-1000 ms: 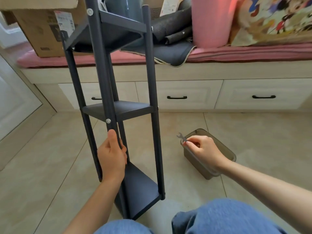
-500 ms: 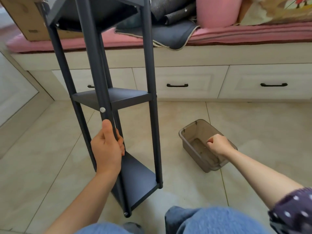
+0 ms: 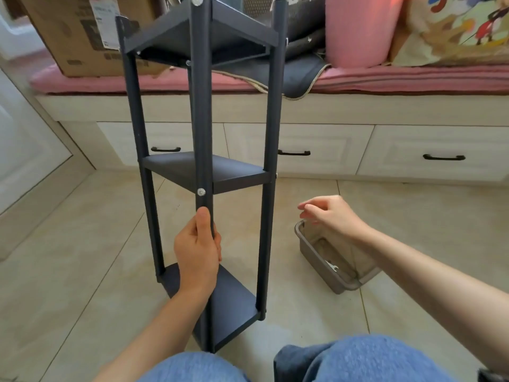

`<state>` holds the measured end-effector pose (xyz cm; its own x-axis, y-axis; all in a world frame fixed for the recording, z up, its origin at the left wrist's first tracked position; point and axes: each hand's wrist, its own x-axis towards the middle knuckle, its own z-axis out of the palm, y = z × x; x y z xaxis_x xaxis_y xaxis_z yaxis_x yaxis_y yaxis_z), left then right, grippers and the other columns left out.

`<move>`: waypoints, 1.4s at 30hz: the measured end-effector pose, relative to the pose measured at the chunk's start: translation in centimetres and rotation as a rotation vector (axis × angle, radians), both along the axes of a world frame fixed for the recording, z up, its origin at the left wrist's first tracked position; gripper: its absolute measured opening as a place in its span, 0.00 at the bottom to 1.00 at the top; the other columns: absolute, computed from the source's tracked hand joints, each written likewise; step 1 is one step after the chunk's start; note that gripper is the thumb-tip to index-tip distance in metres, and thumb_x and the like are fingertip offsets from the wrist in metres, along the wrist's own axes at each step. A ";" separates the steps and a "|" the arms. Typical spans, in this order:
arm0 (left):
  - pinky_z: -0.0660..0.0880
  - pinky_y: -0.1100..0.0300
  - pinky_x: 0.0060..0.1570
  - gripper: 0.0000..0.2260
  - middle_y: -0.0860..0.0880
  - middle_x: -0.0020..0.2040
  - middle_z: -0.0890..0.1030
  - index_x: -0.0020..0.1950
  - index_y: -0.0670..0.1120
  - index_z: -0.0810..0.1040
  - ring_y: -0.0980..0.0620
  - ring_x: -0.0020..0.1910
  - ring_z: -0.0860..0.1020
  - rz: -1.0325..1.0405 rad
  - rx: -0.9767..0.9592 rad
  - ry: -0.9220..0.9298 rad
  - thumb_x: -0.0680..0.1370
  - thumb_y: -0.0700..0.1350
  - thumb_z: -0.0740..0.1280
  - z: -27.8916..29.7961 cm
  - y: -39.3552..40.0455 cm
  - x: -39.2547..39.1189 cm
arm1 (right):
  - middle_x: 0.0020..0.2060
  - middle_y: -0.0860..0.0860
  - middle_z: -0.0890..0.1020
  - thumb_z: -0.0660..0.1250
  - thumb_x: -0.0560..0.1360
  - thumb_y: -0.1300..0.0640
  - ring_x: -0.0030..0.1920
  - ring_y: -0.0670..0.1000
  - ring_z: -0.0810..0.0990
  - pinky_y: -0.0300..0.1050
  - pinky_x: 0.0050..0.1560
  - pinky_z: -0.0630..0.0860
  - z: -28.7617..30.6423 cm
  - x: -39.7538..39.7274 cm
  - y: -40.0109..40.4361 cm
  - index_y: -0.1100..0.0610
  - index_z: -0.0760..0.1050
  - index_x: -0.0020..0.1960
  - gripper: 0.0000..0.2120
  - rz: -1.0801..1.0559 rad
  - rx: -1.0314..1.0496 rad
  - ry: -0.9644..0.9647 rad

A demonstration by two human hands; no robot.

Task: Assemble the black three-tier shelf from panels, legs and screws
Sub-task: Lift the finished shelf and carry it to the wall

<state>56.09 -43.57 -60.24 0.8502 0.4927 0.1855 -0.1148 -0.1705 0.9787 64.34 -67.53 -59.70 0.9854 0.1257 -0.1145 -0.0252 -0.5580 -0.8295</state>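
Landmark: the black shelf (image 3: 205, 172), standing upright on the tiled floor in front of the knees, long axis vertical. All three panels sit between the four legs; pale screw heads show on the near leg at the top and middle tiers.

Left of the shelf: bare floor only; a cardboard box (image 3: 82, 31) sits on the bench cushion behind its top left.

At the shelf: left hand (image 3: 197, 252) is wrapped around the near front leg, just below the middle-tier screw (image 3: 201, 192), thumb pointing up the leg. Firm hold, steadying the frame.

Right of the shelf: right hand (image 3: 329, 216) hovers apart from it, above the near rim of a translucent tray (image 3: 322, 264). Fingers loosely extended, holding nothing visible. A small wrench (image 3: 331, 266) lies in the tray, below and just right of that hand.

Judgement: assembly looks essentially complete. The right hand is nearer the wrench; the left is nearer the screws.
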 end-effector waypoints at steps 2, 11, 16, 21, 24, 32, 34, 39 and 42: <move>0.66 0.63 0.22 0.27 0.51 0.24 0.69 0.31 0.44 0.68 0.55 0.22 0.67 -0.003 0.001 -0.002 0.76 0.66 0.55 0.0 -0.1 -0.3 | 0.48 0.53 0.85 0.62 0.82 0.60 0.51 0.47 0.84 0.44 0.53 0.82 3.5 -0.6 1.9 0.60 0.82 0.57 0.11 0.031 0.104 -0.072; 0.66 0.65 0.22 0.22 0.47 0.26 0.70 0.34 0.42 0.71 0.53 0.24 0.67 -0.060 -0.082 -0.014 0.80 0.58 0.59 -0.7 -1.0 -1.1 | 0.55 0.49 0.81 0.63 0.81 0.49 0.52 0.47 0.82 0.40 0.52 0.82 15.8 -1.8 11.0 0.54 0.70 0.69 0.19 0.150 0.332 -0.170; 0.67 0.65 0.24 0.25 0.46 0.27 0.69 0.35 0.40 0.70 0.53 0.25 0.66 -0.102 -0.120 -0.032 0.75 0.62 0.59 -0.6 -0.7 -1.2 | 0.51 0.52 0.83 0.66 0.80 0.58 0.50 0.50 0.85 0.45 0.48 0.84 16.5 -1.8 13.6 0.53 0.66 0.71 0.21 0.124 0.384 -0.190; 0.72 0.63 0.29 0.17 0.47 0.30 0.72 0.42 0.42 0.73 0.53 0.27 0.69 -0.310 -0.165 0.040 0.81 0.55 0.59 -0.7 -0.4 -0.8 | 0.53 0.52 0.83 0.65 0.80 0.59 0.48 0.48 0.86 0.46 0.46 0.84 16.5 -1.7 13.6 0.50 0.65 0.72 0.22 0.139 0.395 -0.177; 0.76 0.62 0.37 0.14 0.50 0.32 0.74 0.45 0.44 0.74 0.53 0.31 0.73 -0.482 -0.157 0.105 0.84 0.53 0.58 -0.7 -0.8 -0.2 | 0.54 0.52 0.82 0.63 0.81 0.61 0.50 0.50 0.85 0.50 0.51 0.83 16.4 -1.6 13.1 0.47 0.66 0.69 0.19 0.148 0.340 -0.210; 0.75 0.68 0.48 0.09 0.54 0.48 0.84 0.55 0.52 0.78 0.59 0.49 0.82 -0.710 0.046 0.399 0.82 0.55 0.62 -0.4 -1.4 0.8 | 0.54 0.52 0.79 0.56 0.82 0.66 0.51 0.48 0.83 0.45 0.52 0.81 15.4 -2.8 10.5 0.54 0.60 0.72 0.20 0.206 0.163 -0.264; 0.78 0.61 0.55 0.08 0.54 0.52 0.84 0.56 0.53 0.78 0.57 0.54 0.81 -0.701 0.062 0.433 0.81 0.55 0.65 -0.4 -1.2 0.5 | 0.53 0.51 0.78 0.55 0.82 0.67 0.52 0.48 0.83 0.44 0.52 0.81 14.9 -3.3 10.3 0.53 0.60 0.70 0.19 0.222 0.156 -0.262; 0.77 0.48 0.62 0.16 0.50 0.61 0.83 0.66 0.49 0.76 0.51 0.60 0.82 -0.731 -0.390 0.331 0.79 0.45 0.71 0.4 0.5 -0.6 | 0.51 0.51 0.77 0.54 0.82 0.69 0.52 0.48 0.83 0.42 0.50 0.79 14.0 -4.2 9.3 0.51 0.61 0.64 0.17 0.239 0.140 -0.282; 0.76 0.46 0.61 0.20 0.44 0.63 0.82 0.69 0.45 0.74 0.44 0.61 0.81 -0.700 -0.727 0.274 0.78 0.48 0.69 1.7 1.5 -0.8 | 0.51 0.50 0.77 0.54 0.81 0.70 0.53 0.49 0.82 0.48 0.56 0.79 13.7 -4.4 8.3 0.52 0.62 0.63 0.16 0.258 0.107 -0.280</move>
<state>55.34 -42.10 -58.57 0.9568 -0.2108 -0.2001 0.2804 0.4891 0.8259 59.95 -59.26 -46.03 0.9110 0.3702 0.1819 0.3405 -0.4261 -0.8381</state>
